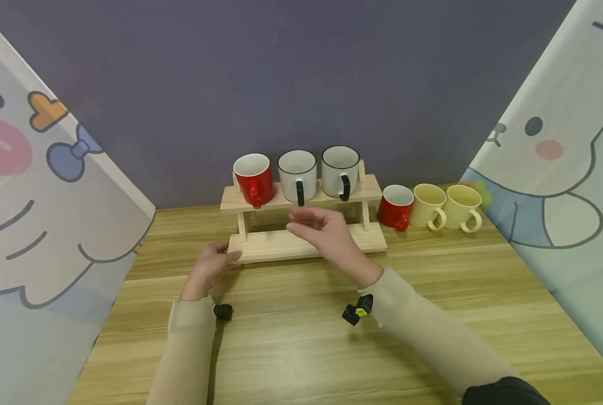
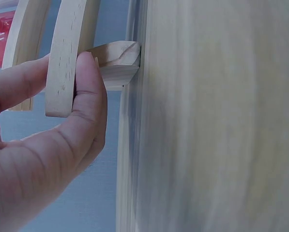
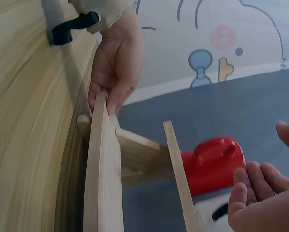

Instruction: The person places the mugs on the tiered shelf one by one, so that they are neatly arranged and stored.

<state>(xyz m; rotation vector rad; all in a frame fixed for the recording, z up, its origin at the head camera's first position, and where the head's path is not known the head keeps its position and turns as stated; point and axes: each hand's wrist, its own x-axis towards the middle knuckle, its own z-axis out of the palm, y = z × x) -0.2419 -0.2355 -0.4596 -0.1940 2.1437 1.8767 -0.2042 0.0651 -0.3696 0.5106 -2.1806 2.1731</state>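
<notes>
A two-tier wooden rack [image 1: 266, 246] stands on the table against the grey wall. On its upper shelf stand a red mug [image 1: 266, 184] at the left and two white mugs [image 1: 288, 181] with black rims and handles. My left hand [image 1: 212, 267] pinches the left end of the lower shelf, the thumb on one face and fingers on the other, as the lower board [image 2: 62, 87] in the left wrist view shows. My right hand [image 1: 332, 233] hovers before the rack, holding nothing, its fingers relaxed and apart from the thumb. The lower shelf bears no mug.
Right of the rack, a smaller red mug [image 1: 390, 212] and two yellow mugs [image 1: 423, 211] stand in a row on the wood-grain table [image 1: 291, 343]. Cartoon-printed panels [image 1: 539, 185] flank the table on both sides.
</notes>
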